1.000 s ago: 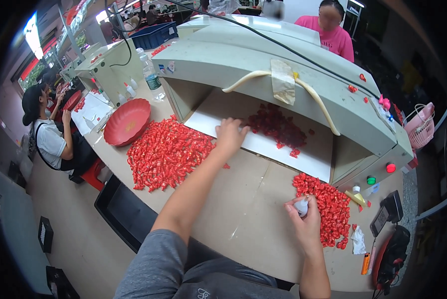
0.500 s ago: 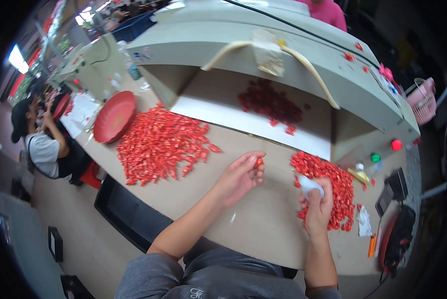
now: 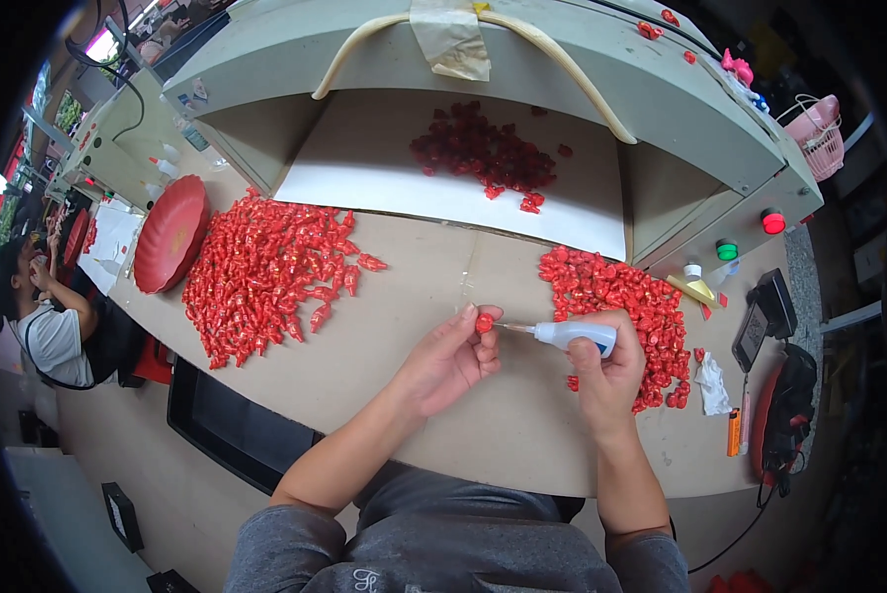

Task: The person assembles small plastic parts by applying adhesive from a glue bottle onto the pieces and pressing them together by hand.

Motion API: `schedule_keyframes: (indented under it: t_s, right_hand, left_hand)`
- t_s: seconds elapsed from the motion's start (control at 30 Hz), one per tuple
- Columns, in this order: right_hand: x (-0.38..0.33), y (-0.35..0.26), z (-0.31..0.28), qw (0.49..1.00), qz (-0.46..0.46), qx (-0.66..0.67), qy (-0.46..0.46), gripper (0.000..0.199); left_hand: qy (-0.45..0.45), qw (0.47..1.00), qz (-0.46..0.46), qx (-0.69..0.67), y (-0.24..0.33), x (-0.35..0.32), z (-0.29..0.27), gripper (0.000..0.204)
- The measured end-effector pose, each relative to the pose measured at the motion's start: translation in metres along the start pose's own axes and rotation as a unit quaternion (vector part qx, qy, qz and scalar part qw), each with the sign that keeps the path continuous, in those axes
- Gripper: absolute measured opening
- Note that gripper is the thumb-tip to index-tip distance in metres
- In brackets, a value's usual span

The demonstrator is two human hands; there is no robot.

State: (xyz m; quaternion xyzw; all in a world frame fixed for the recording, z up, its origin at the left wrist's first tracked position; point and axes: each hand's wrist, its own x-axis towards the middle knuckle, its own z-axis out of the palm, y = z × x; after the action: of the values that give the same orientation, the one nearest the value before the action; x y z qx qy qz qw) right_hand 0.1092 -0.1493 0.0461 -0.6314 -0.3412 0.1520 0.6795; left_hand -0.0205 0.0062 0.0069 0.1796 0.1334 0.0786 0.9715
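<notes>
Over the middle of the table, my left hand [image 3: 441, 365] pinches a small red piece [image 3: 484, 323] between thumb and fingertips. My right hand [image 3: 613, 383] is wrapped round a pale squeeze bottle [image 3: 570, 334] lying level, its thin needle tip pointing left and meeting the red piece, or nearly so. Just beyond the right hand spreads a heap of short, rounded red pieces [image 3: 651, 316]. To the left lies a larger heap of longer, shiny red pieces [image 3: 255, 277]. What the pieces are exactly is too small to tell.
A grey-green hood [image 3: 562, 84] arches over the table's back, with dark red pieces [image 3: 488, 158] on white sheet inside. A red bowl [image 3: 171, 237] leans at the left. At the right lie a crumpled tissue [image 3: 712, 384], an orange lighter [image 3: 734, 432] and a black pouch [image 3: 787, 415]. A co-worker [image 3: 48, 306] sits far left.
The bottle has swung from upright beside the right heap to level, its needle now at the red piece. My view has shifted. The left hand keeps its pinch.
</notes>
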Motion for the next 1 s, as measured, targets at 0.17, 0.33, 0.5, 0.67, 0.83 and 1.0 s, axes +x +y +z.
schedule_keyframes:
  t_s: [0.17,0.33,0.5,0.67,0.83,1.0]
  right_hand:
    - [-0.002,-0.005,0.004,0.996,-0.017,-0.082,-0.009,0.024]
    - [0.002,-0.008,0.007,0.984,-0.085,-0.154,-0.016,0.025]
    - [0.001,-0.006,0.009,0.982,-0.082,-0.168,-0.024,0.026]
    - [0.001,-0.005,0.01,0.981,-0.085,-0.171,-0.028,0.026]
    - [0.0,-0.003,0.01,0.981,-0.086,-0.174,-0.028,0.027]
    - [0.0,-0.002,0.011,0.98,-0.078,-0.18,-0.026,0.027]
  left_hand:
    - [0.009,1.0,-0.01,0.002,0.0,-0.001,-0.001,0.029]
    - [0.008,1.0,-0.006,-0.013,-0.001,0.001,-0.003,0.027]
    - [0.018,1.0,-0.012,-0.006,-0.001,0.001,-0.003,0.027]
    - [0.022,1.0,-0.017,-0.004,-0.001,0.001,-0.003,0.028]
    - [0.028,0.999,-0.019,0.005,-0.001,0.001,0.0,0.028]
    - [0.024,1.0,-0.017,0.01,-0.001,0.0,-0.001,0.028]
